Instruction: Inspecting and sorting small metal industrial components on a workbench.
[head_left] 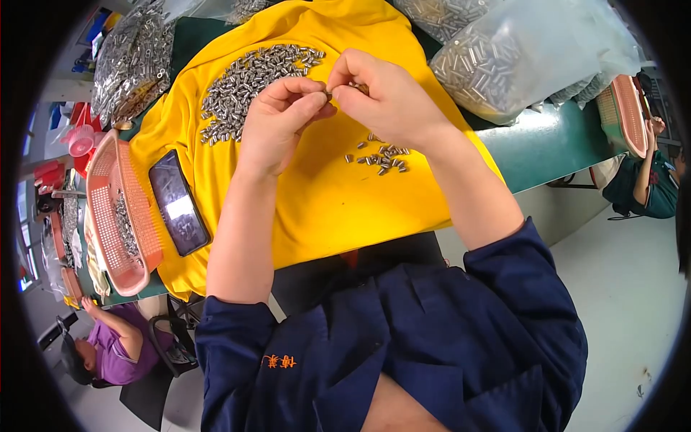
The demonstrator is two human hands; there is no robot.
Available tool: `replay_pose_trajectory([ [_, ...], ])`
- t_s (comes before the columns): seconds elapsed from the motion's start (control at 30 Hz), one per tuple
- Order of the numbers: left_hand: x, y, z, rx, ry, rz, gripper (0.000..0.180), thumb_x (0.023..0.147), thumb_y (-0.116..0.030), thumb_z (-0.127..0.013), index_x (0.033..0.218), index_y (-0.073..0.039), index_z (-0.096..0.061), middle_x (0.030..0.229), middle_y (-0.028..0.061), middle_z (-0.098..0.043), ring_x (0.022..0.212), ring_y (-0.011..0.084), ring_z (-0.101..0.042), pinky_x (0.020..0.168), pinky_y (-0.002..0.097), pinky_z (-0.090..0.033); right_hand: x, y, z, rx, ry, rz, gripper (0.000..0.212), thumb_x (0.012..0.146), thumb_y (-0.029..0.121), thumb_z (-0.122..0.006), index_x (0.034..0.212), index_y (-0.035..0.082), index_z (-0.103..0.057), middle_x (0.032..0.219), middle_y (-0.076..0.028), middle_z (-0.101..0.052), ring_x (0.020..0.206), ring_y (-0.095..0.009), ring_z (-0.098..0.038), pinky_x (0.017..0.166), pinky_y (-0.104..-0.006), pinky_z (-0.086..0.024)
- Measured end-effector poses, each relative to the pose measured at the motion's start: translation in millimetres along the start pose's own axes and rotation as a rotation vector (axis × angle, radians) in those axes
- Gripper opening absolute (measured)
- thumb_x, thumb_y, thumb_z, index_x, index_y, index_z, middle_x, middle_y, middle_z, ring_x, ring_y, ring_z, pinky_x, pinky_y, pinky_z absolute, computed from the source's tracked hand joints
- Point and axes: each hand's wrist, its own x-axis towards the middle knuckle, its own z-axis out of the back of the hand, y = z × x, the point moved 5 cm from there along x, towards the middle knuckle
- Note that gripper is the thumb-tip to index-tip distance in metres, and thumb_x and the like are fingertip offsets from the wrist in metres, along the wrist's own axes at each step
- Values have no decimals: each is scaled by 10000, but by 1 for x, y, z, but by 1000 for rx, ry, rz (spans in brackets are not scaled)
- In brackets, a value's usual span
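Observation:
My left hand [277,126] and my right hand [389,97] meet above a yellow cloth [309,209], thumbs and forefingers pinched together. Between the fingertips is a small metal piece [329,95], mostly hidden by the fingers. A bit more metal shows beneath the curled fingers of my right hand, too covered to make out. Left of my hands, a big pile of short metal cylinders [241,90] is spread over the cloth. Below my right wrist lies a smaller loose group of the same cylinders [385,158].
A black phone [178,203] rests beside a pink plastic basket [122,216] holding small metal parts. Clear bags of metal parts [479,65] stand at the far right, another bag [133,61] at the far left. People sit at the left [119,345] and right [648,180].

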Motion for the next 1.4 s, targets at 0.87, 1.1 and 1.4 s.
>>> replay_pose_trajectory([
  [0.87, -15, -5, -67, 1108, 319, -321, 134, 688, -13, -586, 822, -11, -587, 827, 84, -586, 756, 195, -584, 666, 267, -464, 2, -1, 39, 6, -349, 35, 45, 796, 31, -472, 837, 11, -475, 665, 41, -432, 575, -10, -353, 496, -157, -307],
  [1.1, 36, -35, -11, 1745, 237, -363, 117, 695, -49, -567, 806, -54, -603, 822, 84, -572, 801, 262, -542, 690, 316, -434, 4, 1, 31, 23, -354, 61, 84, 739, 83, -502, 783, 12, -500, 636, -64, -531, 543, -122, -472, 519, -242, -391],
  [1.4, 47, -29, -10, 1926, 492, -389, 100, 659, -63, -593, 756, -43, -599, 752, 86, -551, 761, 265, -534, 661, 339, -430, 3, -1, 30, 16, -344, 53, 86, 736, 90, -508, 782, 17, -503, 638, -65, -540, 533, -129, -480, 511, -250, -394],
])
